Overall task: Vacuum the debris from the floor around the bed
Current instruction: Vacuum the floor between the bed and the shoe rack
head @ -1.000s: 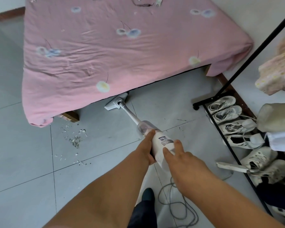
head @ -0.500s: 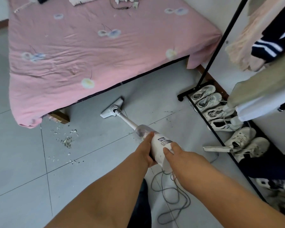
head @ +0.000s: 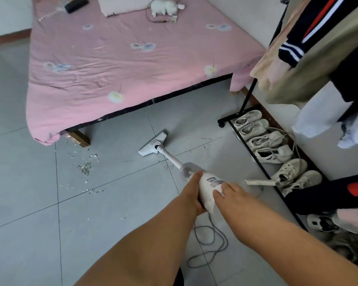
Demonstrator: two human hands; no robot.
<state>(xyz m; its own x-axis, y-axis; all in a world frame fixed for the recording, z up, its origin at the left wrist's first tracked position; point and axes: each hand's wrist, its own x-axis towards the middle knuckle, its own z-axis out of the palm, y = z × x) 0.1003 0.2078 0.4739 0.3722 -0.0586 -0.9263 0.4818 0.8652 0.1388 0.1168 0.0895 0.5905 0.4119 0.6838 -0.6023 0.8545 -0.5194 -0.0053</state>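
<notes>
fingers [head: 221,187] of the right hand [head: 234,195] lie together along the white body of the vacuum [head: 209,188], while the left hand [head: 192,193] wraps it from the other side, probably so two hands can steer the long tube. its floor head [head: 153,144] sits flat on grey tile floor [head: 29,223], just off the bed's [head: 132,58] near edge. debris [head: 85,167] lies near the bed's front left corner by the wooden leg [head: 80,138], well apart from the head. grey cord [head: 211,244] loops behind; shoes [head: 265,141] line a rack at the right.
</notes>
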